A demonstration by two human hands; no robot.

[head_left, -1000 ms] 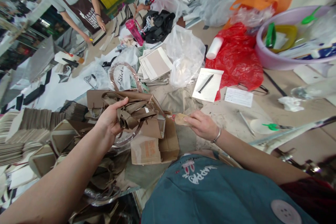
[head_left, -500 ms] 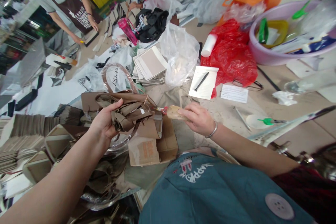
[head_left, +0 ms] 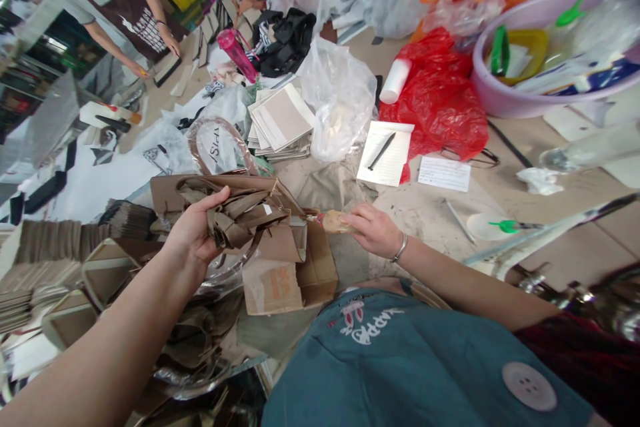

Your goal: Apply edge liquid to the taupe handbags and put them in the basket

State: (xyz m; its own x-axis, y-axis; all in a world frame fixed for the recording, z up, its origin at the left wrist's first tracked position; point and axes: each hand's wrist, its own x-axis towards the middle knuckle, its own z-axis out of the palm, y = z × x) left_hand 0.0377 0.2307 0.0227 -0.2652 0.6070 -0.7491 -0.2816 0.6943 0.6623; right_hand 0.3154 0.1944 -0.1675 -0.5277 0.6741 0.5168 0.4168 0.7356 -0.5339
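Observation:
My left hand (head_left: 197, 230) is closed on a brown handbag (head_left: 163, 195), its thumb over a bunch of folded brown straps (head_left: 243, 217) on the bag. One of the bag's curved handles (head_left: 197, 147) stands up, wrapped in clear plastic. Fingers pinched, my right hand (head_left: 373, 230) grips the wide tan handle of what looks like a brush (head_left: 336, 221). Its reddish neck points left to the bag's right edge. The tip is too small and blurred to make out; whether it touches the bag, I cannot tell. Under the bag's right end stands an open cardboard box (head_left: 273, 287).
Stacked brown pieces (head_left: 47, 243) fill the left side. Beyond the bag lie pale panels (head_left: 283, 117), a white plastic bag (head_left: 340, 100), a notepad (head_left: 385, 153) with a pen and a red bag (head_left: 435, 100). A purple basin (head_left: 520, 103) stands right. A co-worker's hands (head_left: 167, 40) are far left.
The brush's neck has moved slightly down, and its tip shows less clearly. My left hand keeps its hold on the bag. The whole view has shifted a little.

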